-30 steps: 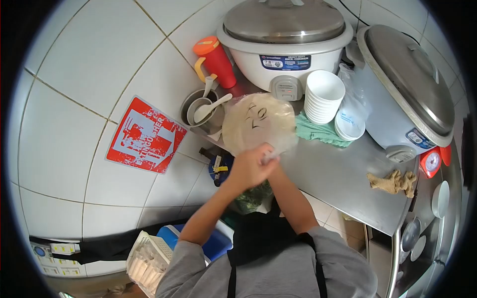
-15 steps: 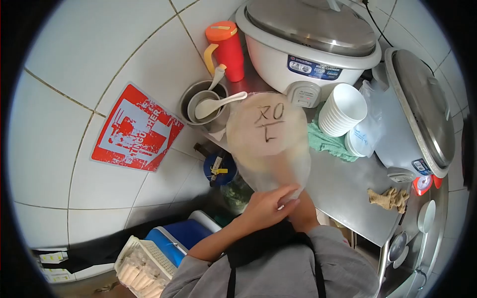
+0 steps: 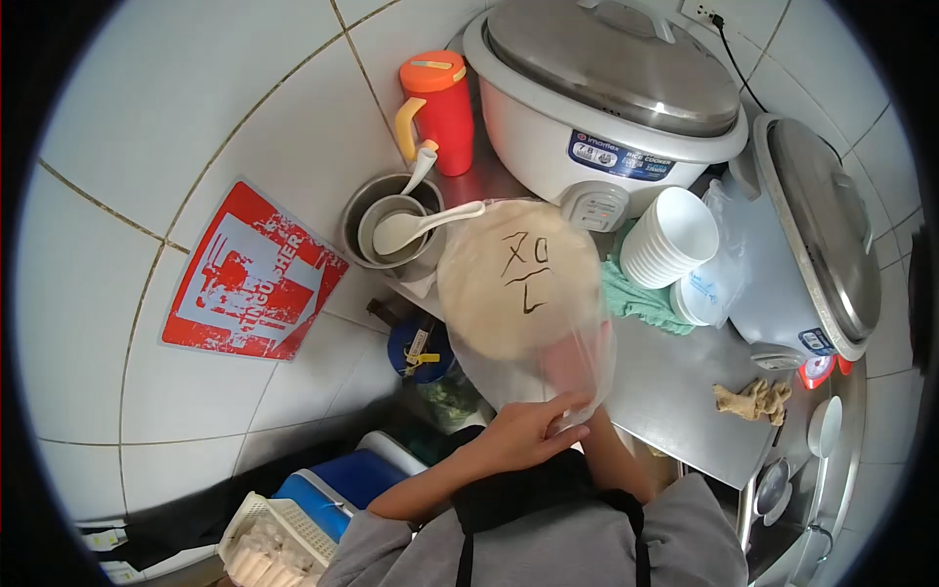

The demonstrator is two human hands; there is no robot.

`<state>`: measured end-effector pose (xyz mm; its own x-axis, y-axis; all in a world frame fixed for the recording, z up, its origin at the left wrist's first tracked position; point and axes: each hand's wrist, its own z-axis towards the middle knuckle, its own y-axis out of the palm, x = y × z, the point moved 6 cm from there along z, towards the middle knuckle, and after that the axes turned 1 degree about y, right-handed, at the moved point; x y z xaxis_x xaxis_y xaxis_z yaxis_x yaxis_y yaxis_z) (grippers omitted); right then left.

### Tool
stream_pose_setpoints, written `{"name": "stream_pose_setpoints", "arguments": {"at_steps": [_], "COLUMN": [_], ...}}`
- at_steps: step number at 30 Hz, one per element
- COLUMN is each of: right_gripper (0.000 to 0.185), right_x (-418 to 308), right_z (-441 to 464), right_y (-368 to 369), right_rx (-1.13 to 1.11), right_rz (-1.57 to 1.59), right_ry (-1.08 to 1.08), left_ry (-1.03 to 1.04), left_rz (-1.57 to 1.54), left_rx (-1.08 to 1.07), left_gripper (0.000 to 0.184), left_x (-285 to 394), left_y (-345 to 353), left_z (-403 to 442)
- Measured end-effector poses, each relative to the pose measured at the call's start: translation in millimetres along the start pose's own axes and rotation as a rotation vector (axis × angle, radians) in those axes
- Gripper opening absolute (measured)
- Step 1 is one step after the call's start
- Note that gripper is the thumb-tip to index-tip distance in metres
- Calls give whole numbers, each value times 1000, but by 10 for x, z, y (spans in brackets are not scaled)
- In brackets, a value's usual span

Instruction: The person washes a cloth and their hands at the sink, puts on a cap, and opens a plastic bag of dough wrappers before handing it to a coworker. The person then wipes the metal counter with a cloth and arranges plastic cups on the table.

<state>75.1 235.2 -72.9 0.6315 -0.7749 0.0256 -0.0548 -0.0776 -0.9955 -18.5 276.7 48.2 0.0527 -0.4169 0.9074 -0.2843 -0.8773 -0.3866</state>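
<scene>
A clear plastic bag (image 3: 469, 377) holds pale, round, flat discs (image 3: 499, 323), like a stack of flatbreads, with black handwriting over them. My left hand (image 3: 528, 430) pinches the bag's near, open end between its fingers. My right hand (image 3: 574, 360) shows only as a blur through the plastic, its forearm rising from the bag's mouth; it appears to be inside, beside the discs, and its fingers cannot be made out. Just past the bag, a white rice paddle (image 3: 421, 227) rests across metal pots (image 3: 354, 230).
Two large rice cookers (image 3: 528, 147) (image 3: 782, 235) stand at the back and right of the steel table (image 3: 675, 391). Stacked white bowls (image 3: 675, 240) sit by a green cloth (image 3: 641, 303). A red tumbler (image 3: 450, 122) stands behind the pots; a crumpled brown cloth (image 3: 753, 401) lies right.
My right hand has drawn back toward the bag's mouth and to the right of the discs. The discs look flatter and less covered, while my left hand keeps its pinch.
</scene>
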Motion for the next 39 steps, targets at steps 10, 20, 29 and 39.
{"name": "stream_pose_setpoints", "arguments": {"at_steps": [10, 20, 29, 39], "right_gripper": [26, 47, 47, 47], "right_x": [67, -395, -159, -275], "right_z": [-448, 230, 901, 1210], "right_y": [105, -425, -755, -788], "right_rx": [36, 275, 355, 338], "right_rz": [271, -226, 172, 197], "right_ry": [99, -127, -225, -282], "left_ry": [89, 175, 334, 371], "left_rz": [-76, -115, -96, -92], "left_rx": [4, 115, 199, 179], "left_gripper": [41, 38, 33, 34], "left_x": [34, 276, 312, 314], "left_y": [47, -132, -177, -201], "left_z": [60, 174, 208, 237]}}
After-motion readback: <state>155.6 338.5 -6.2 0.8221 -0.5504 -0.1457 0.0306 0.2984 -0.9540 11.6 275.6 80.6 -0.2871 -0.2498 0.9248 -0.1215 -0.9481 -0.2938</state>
